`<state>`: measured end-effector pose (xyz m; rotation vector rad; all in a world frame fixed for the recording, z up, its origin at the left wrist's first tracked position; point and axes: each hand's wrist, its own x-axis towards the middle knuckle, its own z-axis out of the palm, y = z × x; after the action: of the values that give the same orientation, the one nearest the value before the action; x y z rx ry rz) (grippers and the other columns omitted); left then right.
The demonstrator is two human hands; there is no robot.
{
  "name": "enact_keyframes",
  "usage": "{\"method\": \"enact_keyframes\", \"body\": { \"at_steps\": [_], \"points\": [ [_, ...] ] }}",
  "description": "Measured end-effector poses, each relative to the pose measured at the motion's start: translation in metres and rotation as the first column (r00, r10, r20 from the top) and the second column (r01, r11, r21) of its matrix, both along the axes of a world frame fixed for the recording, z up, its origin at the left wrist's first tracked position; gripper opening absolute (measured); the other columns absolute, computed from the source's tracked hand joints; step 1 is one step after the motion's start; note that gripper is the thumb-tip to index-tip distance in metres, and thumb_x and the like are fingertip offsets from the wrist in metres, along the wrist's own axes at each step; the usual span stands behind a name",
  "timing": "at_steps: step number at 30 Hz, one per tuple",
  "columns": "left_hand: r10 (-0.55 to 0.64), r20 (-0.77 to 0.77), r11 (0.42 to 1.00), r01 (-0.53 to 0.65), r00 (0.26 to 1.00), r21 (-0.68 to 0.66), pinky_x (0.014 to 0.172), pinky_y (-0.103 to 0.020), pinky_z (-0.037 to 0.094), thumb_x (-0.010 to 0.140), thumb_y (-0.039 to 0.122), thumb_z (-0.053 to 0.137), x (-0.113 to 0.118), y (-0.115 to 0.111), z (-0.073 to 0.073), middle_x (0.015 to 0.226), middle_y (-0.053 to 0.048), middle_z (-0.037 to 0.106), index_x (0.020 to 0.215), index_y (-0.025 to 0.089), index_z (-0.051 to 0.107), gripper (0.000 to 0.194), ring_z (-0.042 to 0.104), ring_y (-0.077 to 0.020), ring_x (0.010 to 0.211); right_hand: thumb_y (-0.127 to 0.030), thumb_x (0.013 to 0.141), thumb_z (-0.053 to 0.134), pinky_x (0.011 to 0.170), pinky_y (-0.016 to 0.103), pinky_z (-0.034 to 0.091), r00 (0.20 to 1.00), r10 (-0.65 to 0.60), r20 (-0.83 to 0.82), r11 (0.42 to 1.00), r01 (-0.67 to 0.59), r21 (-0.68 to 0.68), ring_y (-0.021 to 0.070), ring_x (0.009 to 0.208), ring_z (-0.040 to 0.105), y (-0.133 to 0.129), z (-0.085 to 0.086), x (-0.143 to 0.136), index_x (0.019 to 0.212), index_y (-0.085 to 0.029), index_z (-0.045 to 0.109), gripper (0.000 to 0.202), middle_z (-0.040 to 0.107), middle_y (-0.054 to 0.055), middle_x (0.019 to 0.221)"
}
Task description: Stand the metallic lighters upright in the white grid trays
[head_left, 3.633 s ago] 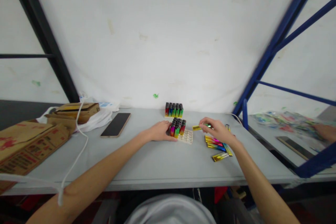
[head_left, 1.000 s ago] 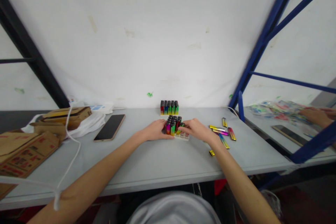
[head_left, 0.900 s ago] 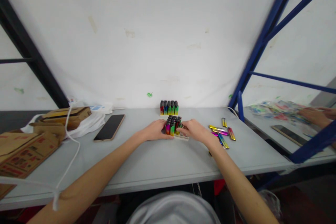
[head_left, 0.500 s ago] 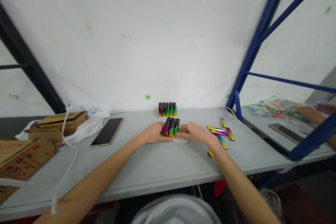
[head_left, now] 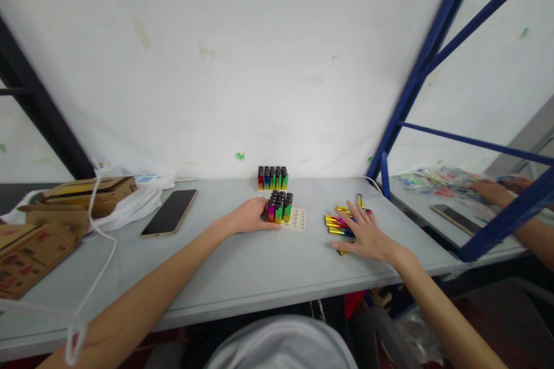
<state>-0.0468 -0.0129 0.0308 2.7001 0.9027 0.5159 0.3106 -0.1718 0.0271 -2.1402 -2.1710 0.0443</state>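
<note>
A white tray with round holes (head_left: 298, 219) lies on the table, its left part filled with upright lighters (head_left: 279, 209) that have black tops and rainbow-coloured bodies. My left hand (head_left: 251, 216) curls round the left side of this tray and its lighters, thumb along the near edge. To the right, my right hand (head_left: 363, 233) is spread flat over several shiny gold, pink and blue metallic pieces (head_left: 335, 222), partly covering them. Whether those pieces are whole lighters or just sleeves I cannot tell. A second block of upright lighters (head_left: 272, 177) stands behind, close to the wall.
A phone (head_left: 170, 212) lies left on the grey table (head_left: 242, 277). Beyond it are cardboard boxes (head_left: 43, 253), white bags and a hanging white cable (head_left: 93, 213). A blue metal frame (head_left: 407, 98) rises at right; past it are another person's hands (head_left: 493, 191) and a second phone (head_left: 459, 220).
My right hand has left the tray, moved right and spread over the metallic pieces, which are now bunched closer. The tray's right-hand holes are uncovered. My left hand stays at the tray.
</note>
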Motion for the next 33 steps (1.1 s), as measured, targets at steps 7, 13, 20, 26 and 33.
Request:
{"method": "enact_keyframes", "body": {
  "at_steps": [7, 13, 20, 26, 33],
  "points": [
    [0.028, -0.043, 1.0, -0.028, 0.999, 0.009, 0.087, -0.04, 0.055, 0.077, 0.076, 0.072, 0.001, -0.002, 0.002, 0.106, -0.013, 0.074, 0.105, 0.017, 0.069, 0.065, 0.071, -0.034, 0.095, -0.075, 0.101, 0.026, 0.122, 0.073, 0.013, 0.972, -0.232, 0.048, 0.965, 0.223, 0.137, 0.0435, 0.162, 0.002, 0.014, -0.026, -0.003, 0.165, -0.032, 0.037, 0.077, 0.011, 0.014, 0.177],
    [0.041, -0.031, 0.999, -0.041, 0.999, 0.015, 0.087, -0.041, 0.056, 0.075, 0.078, 0.072, 0.0, -0.002, 0.001, 0.101, -0.012, 0.074, 0.101, 0.019, 0.069, 0.064, 0.07, -0.0335, 0.092, -0.087, 0.093, 0.019, 0.109, 0.086, 0.017, 0.843, -0.535, -0.061, 0.842, 0.537, 0.04, 0.0589, 0.153, 0.019, 0.06, -0.017, 0.012, 0.163, -0.038, 0.039, 0.088, 0.017, 0.015, 0.175],
    [0.03, -0.038, 1.0, -0.029, 0.999, 0.01, 0.088, -0.042, 0.055, 0.076, 0.077, 0.071, 0.001, -0.001, 0.001, 0.103, -0.013, 0.074, 0.101, 0.018, 0.069, 0.064, 0.07, -0.0345, 0.095, -0.074, 0.102, 0.016, 0.113, 0.08, 0.026, 0.932, -0.357, -0.058, 0.933, 0.353, -0.066, 0.0456, 0.155, 0.027, 0.086, -0.009, 0.031, 0.168, -0.035, 0.026, 0.078, 0.026, 0.012, 0.174],
    [0.006, -0.017, 1.0, -0.006, 1.0, -0.01, 0.094, -0.041, 0.054, 0.077, 0.077, 0.072, 0.0, 0.001, 0.0, 0.111, -0.013, 0.074, 0.11, 0.018, 0.069, 0.067, 0.069, -0.0344, 0.103, -0.067, 0.106, 0.019, 0.119, 0.068, 0.03, 0.973, -0.23, -0.019, 0.973, 0.23, -0.007, 0.0388, 0.158, 0.023, 0.08, -0.015, 0.017, 0.167, -0.026, 0.03, 0.075, 0.033, 0.015, 0.171],
    [-0.007, 0.002, 1.0, 0.007, 1.0, -0.03, 0.094, -0.038, 0.053, 0.076, 0.079, 0.072, -0.001, 0.002, -0.001, 0.112, -0.011, 0.075, 0.113, 0.02, 0.07, 0.07, 0.07, -0.033, 0.104, -0.061, 0.108, 0.02, 0.123, 0.061, 0.027, 0.997, -0.057, -0.043, 0.998, 0.059, 0.037, 0.0373, 0.157, 0.028, 0.065, -0.013, -0.024, 0.166, -0.024, 0.033, 0.07, 0.035, 0.013, 0.17]
  ]
}}
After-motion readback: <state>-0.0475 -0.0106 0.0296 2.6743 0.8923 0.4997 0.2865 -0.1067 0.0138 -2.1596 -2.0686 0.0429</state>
